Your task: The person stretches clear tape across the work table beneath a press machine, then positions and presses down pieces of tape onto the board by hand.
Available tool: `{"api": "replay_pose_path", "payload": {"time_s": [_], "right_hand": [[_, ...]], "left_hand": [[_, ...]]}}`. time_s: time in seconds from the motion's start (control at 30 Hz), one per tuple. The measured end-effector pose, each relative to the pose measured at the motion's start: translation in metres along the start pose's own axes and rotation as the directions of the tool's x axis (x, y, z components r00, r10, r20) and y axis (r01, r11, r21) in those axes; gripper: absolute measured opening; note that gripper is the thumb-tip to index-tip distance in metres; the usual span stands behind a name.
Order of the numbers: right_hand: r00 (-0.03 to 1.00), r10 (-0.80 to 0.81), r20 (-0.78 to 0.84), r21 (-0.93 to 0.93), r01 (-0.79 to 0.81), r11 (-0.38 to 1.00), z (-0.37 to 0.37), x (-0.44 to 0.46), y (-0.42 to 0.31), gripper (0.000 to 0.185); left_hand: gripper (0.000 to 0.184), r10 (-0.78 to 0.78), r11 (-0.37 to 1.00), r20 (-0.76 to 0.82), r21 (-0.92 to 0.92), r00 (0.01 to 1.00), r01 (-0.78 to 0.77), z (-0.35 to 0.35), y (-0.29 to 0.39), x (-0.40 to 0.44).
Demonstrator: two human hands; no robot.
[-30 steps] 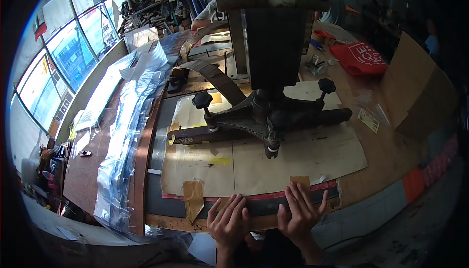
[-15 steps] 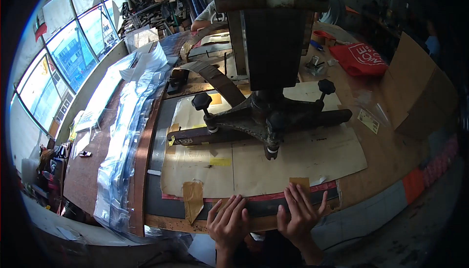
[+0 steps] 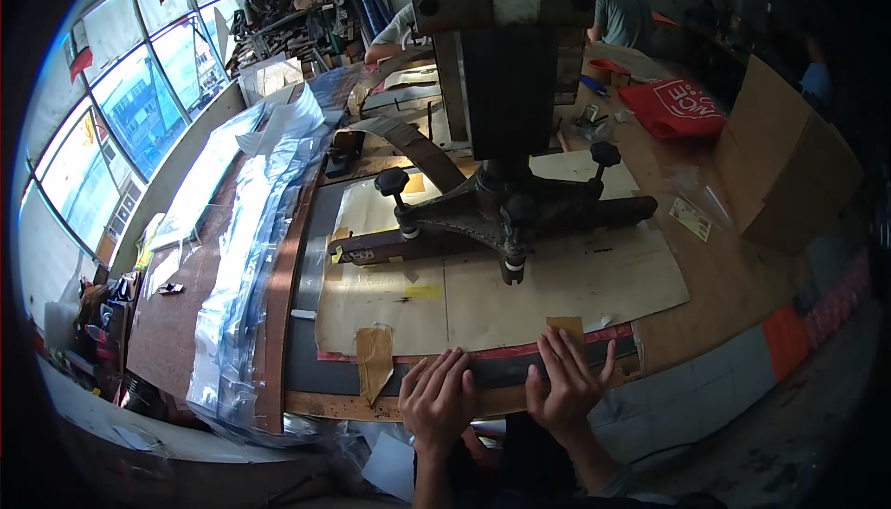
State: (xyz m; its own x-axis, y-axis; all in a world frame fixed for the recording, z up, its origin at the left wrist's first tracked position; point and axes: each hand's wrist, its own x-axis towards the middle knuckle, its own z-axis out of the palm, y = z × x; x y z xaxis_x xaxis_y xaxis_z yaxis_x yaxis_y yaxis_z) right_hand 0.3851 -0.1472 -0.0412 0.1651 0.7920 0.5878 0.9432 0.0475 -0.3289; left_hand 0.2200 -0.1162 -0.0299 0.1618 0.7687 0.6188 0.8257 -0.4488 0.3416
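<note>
My left hand (image 3: 438, 402) lies flat at the front edge of a cream board (image 3: 538, 300), its fingertips on the red layer (image 3: 608, 335) showing under that edge. Farther right, my right hand (image 3: 568, 381) rests with fingers spread, its fingertips at a brown tape patch (image 3: 564, 325) on the same edge. Neither hand holds anything. Left of my left hand, a longer strip of brown tape (image 3: 375, 365) hangs over the edge. Above the board stands a dark metal press head (image 3: 506, 217) with a long bar and black knobs; I cannot tell whether the bar touches the board.
Clear plastic sheets (image 3: 246, 277) cover the brown table on the left. To the right are an upright cardboard box (image 3: 789, 156), a red bag (image 3: 673, 110) and a small printed card (image 3: 690, 219). Two people (image 3: 620, 8) are partly visible behind the press.
The view has tilted and shifted slightly, and a person at the back right now shows more. Both hands keep nearly the same place and pose at the board's edge.
</note>
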Motion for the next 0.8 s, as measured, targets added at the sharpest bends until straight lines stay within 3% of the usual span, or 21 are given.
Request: {"api": "replay_pose_path", "payload": {"time_s": [0.8], "right_hand": [[0.991, -0.053, -0.126, 0.019, 0.056, 0.998, 0.0044, -0.0070, 0.0035, 0.034]], "left_hand": [[0.011, 0.036, 0.998, -0.112, -0.038, 0.993, -0.040, 0.0060, -0.0008, -0.0055]]}}
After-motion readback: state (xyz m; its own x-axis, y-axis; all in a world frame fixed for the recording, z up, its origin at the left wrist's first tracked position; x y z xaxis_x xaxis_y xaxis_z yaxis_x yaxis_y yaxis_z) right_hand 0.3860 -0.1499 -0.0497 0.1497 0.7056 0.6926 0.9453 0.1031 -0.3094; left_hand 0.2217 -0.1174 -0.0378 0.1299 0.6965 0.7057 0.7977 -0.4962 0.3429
